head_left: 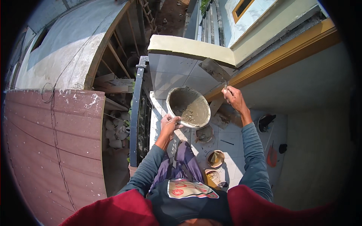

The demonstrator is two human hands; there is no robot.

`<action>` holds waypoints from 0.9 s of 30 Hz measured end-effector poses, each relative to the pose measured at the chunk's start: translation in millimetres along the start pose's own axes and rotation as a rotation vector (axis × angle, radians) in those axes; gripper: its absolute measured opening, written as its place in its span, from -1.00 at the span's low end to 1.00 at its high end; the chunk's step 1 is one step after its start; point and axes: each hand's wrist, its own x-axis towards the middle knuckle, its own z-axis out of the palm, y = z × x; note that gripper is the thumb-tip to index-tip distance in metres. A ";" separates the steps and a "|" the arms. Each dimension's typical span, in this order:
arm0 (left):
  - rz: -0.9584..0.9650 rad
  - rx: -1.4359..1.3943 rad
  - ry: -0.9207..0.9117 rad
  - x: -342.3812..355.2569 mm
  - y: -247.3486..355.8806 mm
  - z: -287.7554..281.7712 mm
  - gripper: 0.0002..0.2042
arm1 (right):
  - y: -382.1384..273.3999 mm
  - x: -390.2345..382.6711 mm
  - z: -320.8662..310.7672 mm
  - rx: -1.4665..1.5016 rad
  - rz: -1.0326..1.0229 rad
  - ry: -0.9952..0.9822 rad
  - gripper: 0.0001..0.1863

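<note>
My left hand (170,125) is closed on the near left rim of a round, mortar-crusted bucket (177,98). The bucket is tilted so its inside shows, with wet grey mortar (194,113) along its bottom and right side. In my right hand (235,99) is the handle of a trowel. The flat, mortar-smeared blade of the trowel (214,70) is up by the top edge of a tiled half wall (171,71), beyond the bucket and to its right. Whether the blade touches the wall I cannot tell.
A cream ledge (188,48) caps the half wall, and an orange-brown frame (286,52) runs off to the right. Dark railing (136,116) stands left of me, beside a reddish metal roof (56,143). Below, several containers, including a small bucket (209,161), sit on the tiled floor (226,140).
</note>
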 end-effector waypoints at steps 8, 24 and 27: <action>0.069 0.021 0.125 24.6 28.3 34.8 -0.85 | 7.9 -5.8 50.3 -0.404 -0.101 -0.312 -0.63; 0.151 -0.087 0.357 24.5 25.7 73.8 -0.87 | 46.4 78.5 -24.6 -0.220 -0.336 -0.081 -0.74; 0.154 -0.116 0.390 27.7 20.7 76.7 -0.88 | 44.3 85.8 -14.0 -0.223 -0.333 -0.098 -0.72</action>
